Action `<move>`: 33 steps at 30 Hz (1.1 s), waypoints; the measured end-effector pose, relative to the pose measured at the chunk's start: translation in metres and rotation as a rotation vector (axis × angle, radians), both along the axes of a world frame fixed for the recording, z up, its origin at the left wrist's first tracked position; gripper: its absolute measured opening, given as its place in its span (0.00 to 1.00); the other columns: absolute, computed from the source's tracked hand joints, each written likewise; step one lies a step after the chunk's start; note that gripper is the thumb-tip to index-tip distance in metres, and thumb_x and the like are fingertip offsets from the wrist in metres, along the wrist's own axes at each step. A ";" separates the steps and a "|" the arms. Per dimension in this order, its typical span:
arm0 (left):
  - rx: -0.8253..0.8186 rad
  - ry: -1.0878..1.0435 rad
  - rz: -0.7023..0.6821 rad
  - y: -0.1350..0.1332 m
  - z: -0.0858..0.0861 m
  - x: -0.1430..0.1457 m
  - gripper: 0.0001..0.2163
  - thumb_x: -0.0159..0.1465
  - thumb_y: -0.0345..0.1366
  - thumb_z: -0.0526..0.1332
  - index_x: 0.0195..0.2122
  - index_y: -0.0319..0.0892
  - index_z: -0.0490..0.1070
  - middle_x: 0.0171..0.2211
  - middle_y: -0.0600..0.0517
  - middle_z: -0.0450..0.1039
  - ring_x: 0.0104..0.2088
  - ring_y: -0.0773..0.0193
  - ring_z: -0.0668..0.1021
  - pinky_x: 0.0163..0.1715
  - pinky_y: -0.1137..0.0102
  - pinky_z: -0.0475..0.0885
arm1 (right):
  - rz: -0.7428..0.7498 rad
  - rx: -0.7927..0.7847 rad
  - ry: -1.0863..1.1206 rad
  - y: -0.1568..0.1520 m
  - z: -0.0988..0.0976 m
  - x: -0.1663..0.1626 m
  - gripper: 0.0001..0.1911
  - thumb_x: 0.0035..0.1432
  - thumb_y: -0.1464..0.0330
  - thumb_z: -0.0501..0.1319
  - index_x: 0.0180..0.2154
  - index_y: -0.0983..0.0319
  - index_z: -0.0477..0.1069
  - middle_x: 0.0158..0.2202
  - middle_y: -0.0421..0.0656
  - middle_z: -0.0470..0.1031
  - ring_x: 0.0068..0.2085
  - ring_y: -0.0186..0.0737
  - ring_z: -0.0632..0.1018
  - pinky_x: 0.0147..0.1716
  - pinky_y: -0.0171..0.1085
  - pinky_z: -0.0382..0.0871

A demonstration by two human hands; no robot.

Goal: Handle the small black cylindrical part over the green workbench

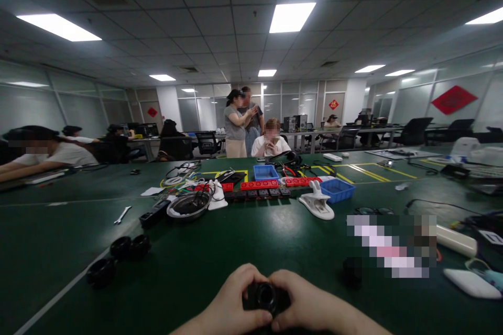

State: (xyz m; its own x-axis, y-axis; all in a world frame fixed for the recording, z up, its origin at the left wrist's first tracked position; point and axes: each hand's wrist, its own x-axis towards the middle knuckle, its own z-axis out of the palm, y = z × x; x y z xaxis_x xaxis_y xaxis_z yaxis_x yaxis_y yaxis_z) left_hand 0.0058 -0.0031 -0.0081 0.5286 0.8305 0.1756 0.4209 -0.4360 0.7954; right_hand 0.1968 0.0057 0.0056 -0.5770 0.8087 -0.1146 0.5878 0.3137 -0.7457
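Near the bottom middle of the head view, a black cylindrical part with a round opening [266,296] faces up toward me. My left hand [239,297] wraps around its left side, with the thumb low at the front. From the other side, my right hand [301,298] closes on the same part, and the fingertips of both hands almost meet behind it. The hands hide most of the part's body. Similar black round pieces [101,272] lie in a small group on the green table to the left. A dark round piece [352,272] stands to the right.
The green tabletop [188,267] carries a wrench [122,215], a metal bowl [188,205], red power strips [259,185], a white clip stand [317,204] and blue bins [338,190]. Cables and a white box [471,283] lie right. A person [271,138] sits across the table.
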 end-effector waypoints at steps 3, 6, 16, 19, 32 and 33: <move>-0.023 0.017 0.006 -0.001 0.001 0.000 0.15 0.46 0.35 0.67 0.36 0.42 0.69 0.33 0.54 0.63 0.32 0.66 0.67 0.28 0.76 0.61 | 0.014 -0.031 0.020 0.001 -0.001 0.001 0.18 0.34 0.71 0.68 0.33 0.64 0.70 0.29 0.36 0.65 0.32 0.35 0.67 0.27 0.28 0.58; -0.039 0.018 0.015 -0.001 0.001 0.000 0.16 0.45 0.36 0.67 0.36 0.41 0.69 0.33 0.54 0.63 0.31 0.67 0.66 0.28 0.76 0.61 | 0.010 -0.030 0.024 0.003 -0.003 0.000 0.17 0.33 0.71 0.68 0.31 0.64 0.70 0.28 0.35 0.64 0.31 0.33 0.66 0.26 0.28 0.57; -0.055 0.069 0.123 -0.005 0.002 0.006 0.17 0.44 0.36 0.68 0.34 0.41 0.68 0.33 0.54 0.64 0.32 0.66 0.67 0.28 0.75 0.61 | -0.063 0.061 -0.019 0.007 -0.015 -0.004 0.20 0.29 0.68 0.70 0.28 0.64 0.67 0.27 0.34 0.63 0.29 0.31 0.64 0.23 0.28 0.52; -0.017 0.089 0.161 -0.007 0.001 0.007 0.16 0.44 0.35 0.67 0.34 0.41 0.68 0.33 0.54 0.64 0.33 0.65 0.68 0.30 0.74 0.61 | -0.110 0.095 -0.048 0.006 -0.022 -0.006 0.23 0.27 0.65 0.71 0.28 0.64 0.65 0.27 0.35 0.64 0.28 0.32 0.64 0.22 0.29 0.52; -0.031 0.021 0.012 0.002 -0.002 0.000 0.16 0.46 0.40 0.66 0.35 0.41 0.68 0.33 0.54 0.62 0.31 0.67 0.66 0.27 0.75 0.61 | 0.004 0.207 -0.087 0.002 -0.014 -0.007 0.25 0.32 0.60 0.69 0.36 0.60 0.70 0.34 0.39 0.68 0.36 0.40 0.67 0.34 0.34 0.58; -0.037 0.013 -0.017 0.003 -0.002 -0.001 0.17 0.46 0.40 0.66 0.36 0.42 0.68 0.33 0.54 0.62 0.30 0.67 0.66 0.27 0.76 0.61 | 0.036 0.181 -0.093 0.003 -0.013 -0.004 0.23 0.33 0.61 0.68 0.35 0.60 0.70 0.34 0.39 0.68 0.37 0.40 0.67 0.35 0.34 0.58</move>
